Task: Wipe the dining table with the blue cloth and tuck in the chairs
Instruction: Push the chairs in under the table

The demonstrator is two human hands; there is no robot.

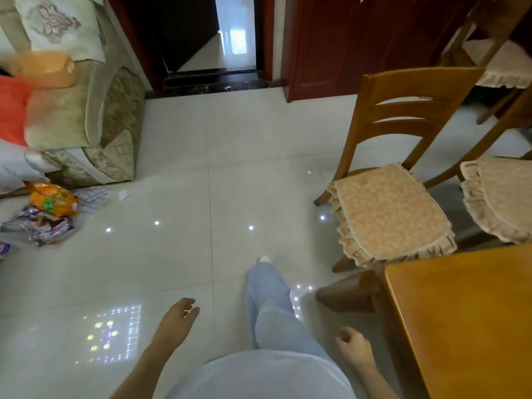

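Your left hand [178,321] and right hand [352,345] hang low in front of you, each grip loose, fingers lightly curled, holding nothing. The blue cloth is nowhere in view, so you likely have to fetch it before wiping. The dining surface [466,312] lies at 4 o'clock, its corner near your right hand. At 2 o'clock the nearest chair [394,174] stands pulled out and angled away from it. A second chair [501,197] sits just beside it at 3 o'clock. Both look untucked.
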